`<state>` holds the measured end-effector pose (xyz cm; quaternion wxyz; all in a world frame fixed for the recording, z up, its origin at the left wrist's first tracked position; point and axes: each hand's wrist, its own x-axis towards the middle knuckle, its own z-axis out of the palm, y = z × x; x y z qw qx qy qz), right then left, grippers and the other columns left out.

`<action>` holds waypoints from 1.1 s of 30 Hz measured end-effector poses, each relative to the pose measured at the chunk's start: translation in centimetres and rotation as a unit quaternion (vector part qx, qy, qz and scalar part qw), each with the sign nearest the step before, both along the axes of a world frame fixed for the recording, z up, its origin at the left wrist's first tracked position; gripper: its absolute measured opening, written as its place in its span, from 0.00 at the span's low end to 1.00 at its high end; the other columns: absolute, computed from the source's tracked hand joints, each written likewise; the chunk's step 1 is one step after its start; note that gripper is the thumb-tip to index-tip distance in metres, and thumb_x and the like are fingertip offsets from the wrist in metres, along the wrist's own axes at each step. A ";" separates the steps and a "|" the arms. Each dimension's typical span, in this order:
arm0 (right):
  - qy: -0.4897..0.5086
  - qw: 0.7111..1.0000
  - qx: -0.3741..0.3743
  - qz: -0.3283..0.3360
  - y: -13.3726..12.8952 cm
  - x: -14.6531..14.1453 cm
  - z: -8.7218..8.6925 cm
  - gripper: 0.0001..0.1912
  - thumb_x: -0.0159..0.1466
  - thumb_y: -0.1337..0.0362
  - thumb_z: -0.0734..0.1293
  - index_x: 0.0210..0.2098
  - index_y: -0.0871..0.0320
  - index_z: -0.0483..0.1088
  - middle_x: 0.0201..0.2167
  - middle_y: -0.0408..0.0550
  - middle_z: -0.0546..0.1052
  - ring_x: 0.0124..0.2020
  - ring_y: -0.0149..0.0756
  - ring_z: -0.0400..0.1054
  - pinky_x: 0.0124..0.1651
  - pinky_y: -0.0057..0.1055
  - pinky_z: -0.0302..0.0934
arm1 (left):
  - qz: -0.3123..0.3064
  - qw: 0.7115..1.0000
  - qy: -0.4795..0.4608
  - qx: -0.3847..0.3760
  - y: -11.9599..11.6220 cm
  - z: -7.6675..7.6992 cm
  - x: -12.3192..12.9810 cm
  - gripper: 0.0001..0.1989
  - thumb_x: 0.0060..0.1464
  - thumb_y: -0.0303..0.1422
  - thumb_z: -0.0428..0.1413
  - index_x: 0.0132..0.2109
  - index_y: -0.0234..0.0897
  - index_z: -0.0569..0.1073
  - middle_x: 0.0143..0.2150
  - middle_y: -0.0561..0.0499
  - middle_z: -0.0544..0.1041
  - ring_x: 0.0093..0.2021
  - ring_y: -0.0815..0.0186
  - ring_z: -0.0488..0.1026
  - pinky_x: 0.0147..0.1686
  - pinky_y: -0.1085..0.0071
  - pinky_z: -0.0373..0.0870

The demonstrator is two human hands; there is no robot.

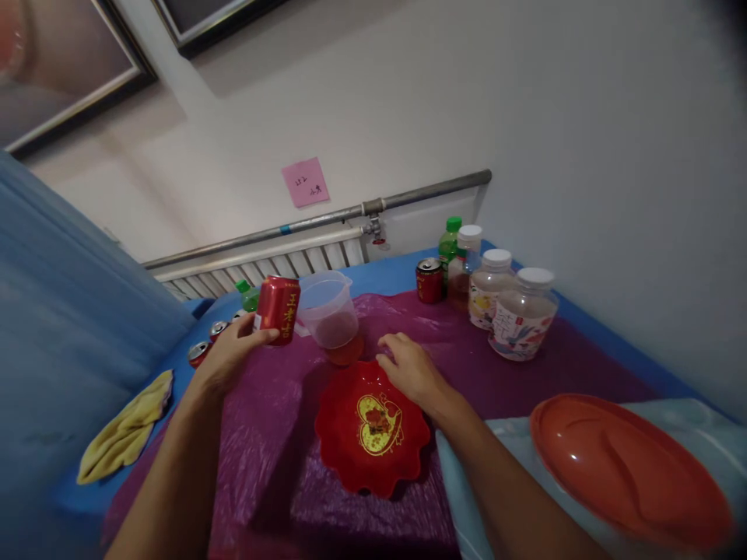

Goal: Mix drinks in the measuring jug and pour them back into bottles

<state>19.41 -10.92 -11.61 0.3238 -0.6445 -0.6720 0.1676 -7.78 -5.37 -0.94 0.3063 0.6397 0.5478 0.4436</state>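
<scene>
My left hand is closed round a red drink can with yellow characters, raised over the table's left side. Just right of the can is a clear plastic measuring jug; an orange-red round patch shows at its base. My right hand hovers by the far right rim of a red scalloped plate, its fingers loosely bent and apart. Nothing shows in that hand. Gold decoration covers the plate's middle. Whether my right fingertips touch the rim, I cannot tell.
At the back right stand a dark red can, a green-capped bottle and several white-lidded jars. An orange oval basin lies at the right. Two cans and a yellow cloth are left. Purple plastic sheeting covers the table.
</scene>
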 end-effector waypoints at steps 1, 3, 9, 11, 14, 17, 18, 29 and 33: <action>0.000 1.000 0.002 0.003 0.1 0.0 -0.1 0.09 0.64 0.71 0.63 0.43 0.60 0.72 0.41 0.52 0.75 0.39 0.37 0.70 0.42 0.30 0.59 | -0.025 0.999 -0.017 -0.033 -0.3 -0.6 -0.2 0.26 0.35 0.43 0.67 0.44 0.36 0.78 0.39 0.47 0.80 0.39 0.56 0.76 0.40 0.61 0.72; 0.003 1.000 0.005 0.010 0.3 0.0 -0.4 0.09 0.63 0.71 0.63 0.43 0.60 0.72 0.41 0.52 0.75 0.40 0.37 0.71 0.43 0.30 0.60 | -0.047 0.995 -0.049 -0.077 -1.0 -2.0 -0.5 0.28 0.35 0.40 0.67 0.47 0.36 0.77 0.44 0.48 0.80 0.42 0.57 0.75 0.45 0.62 0.70; -0.004 1.000 0.004 0.019 1.1 -0.2 -1.2 0.11 0.62 0.70 0.61 0.43 0.60 0.72 0.40 0.54 0.76 0.42 0.42 0.73 0.46 0.35 0.64 | 0.055 0.993 -0.080 -0.060 -3.0 -7.6 -4.8 0.28 0.34 0.39 0.67 0.46 0.35 0.76 0.44 0.47 0.80 0.44 0.57 0.75 0.45 0.63 0.70; -0.008 1.000 0.002 0.024 1.2 -0.2 -1.3 0.12 0.62 0.69 0.61 0.43 0.59 0.72 0.41 0.55 0.77 0.42 0.43 0.74 0.46 0.36 0.64 | 0.135 0.989 -0.054 -0.041 -3.0 -8.6 -7.7 0.28 0.33 0.39 0.67 0.44 0.34 0.75 0.42 0.46 0.80 0.43 0.55 0.75 0.45 0.61 0.70; -0.008 1.000 0.004 0.028 1.4 -0.2 -1.5 0.11 0.61 0.68 0.61 0.41 0.57 0.73 0.41 0.54 0.77 0.41 0.43 0.74 0.45 0.36 0.65 | 0.218 0.975 -0.035 -0.009 -2.7 -9.2 -12.3 0.25 0.33 0.38 0.67 0.42 0.36 0.74 0.41 0.46 0.79 0.42 0.54 0.75 0.47 0.58 0.69; -0.011 1.000 0.008 0.026 1.6 -0.2 -2.0 0.11 0.61 0.67 0.61 0.40 0.56 0.73 0.39 0.53 0.78 0.40 0.43 0.75 0.44 0.36 0.65 | 0.252 0.967 -0.034 0.012 -2.4 -9.7 -15.9 0.22 0.35 0.37 0.66 0.41 0.37 0.74 0.40 0.46 0.79 0.41 0.54 0.75 0.46 0.58 0.69; -0.013 1.000 0.009 0.025 1.7 -0.2 -2.1 0.11 0.61 0.67 0.61 0.40 0.56 0.73 0.39 0.53 0.78 0.39 0.43 0.75 0.43 0.36 0.66 | 0.257 0.966 -0.035 0.014 -2.4 -9.9 -16.7 0.21 0.35 0.37 0.65 0.40 0.37 0.74 0.39 0.46 0.79 0.40 0.54 0.76 0.45 0.58 0.70; -0.029 0.999 -0.003 0.028 2.2 -0.1 -3.0 0.11 0.59 0.66 0.62 0.38 0.57 0.74 0.36 0.51 0.79 0.36 0.41 0.76 0.39 0.34 0.66 | 0.264 0.962 -0.054 0.044 0.3 -13.9 -19.2 0.23 0.34 0.31 0.65 0.42 0.36 0.74 0.42 0.45 0.80 0.47 0.53 0.75 0.51 0.59 0.70; -0.022 0.999 0.000 0.032 2.2 -0.1 -3.0 0.11 0.59 0.66 0.62 0.38 0.57 0.74 0.36 0.52 0.79 0.35 0.42 0.76 0.40 0.35 0.66 | 0.280 0.958 -0.047 0.035 0.6 -14.4 -19.1 0.24 0.34 0.31 0.65 0.43 0.35 0.74 0.46 0.42 0.80 0.47 0.53 0.76 0.49 0.60 0.72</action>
